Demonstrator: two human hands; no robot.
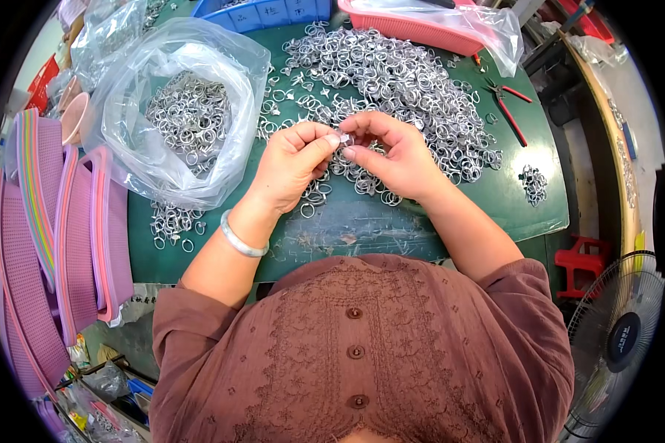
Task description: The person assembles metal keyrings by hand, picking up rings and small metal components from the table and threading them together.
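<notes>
My left hand [292, 162] and my right hand [399, 155] meet over the near edge of a big heap of silver-coloured metal rings [399, 74]. Between the fingertips of both sits one small metal ring [346, 139], pinched from either side by thumb and forefinger. Most of that ring is covered by the fingers. A pale bangle circles my left wrist. Left of my hands, a clear plastic bag [236, 59] stands with its mouth rolled back, holding more rings [188, 111].
Red-handled pliers [508, 114] and a small ring pile [534, 184] lie on the green table [524, 214] at right. Blue [273, 15] and pink [414, 29] trays stand at the back. Purple baskets [74, 236] are stacked left; a fan [617, 347] and red stool [580, 266] stand right.
</notes>
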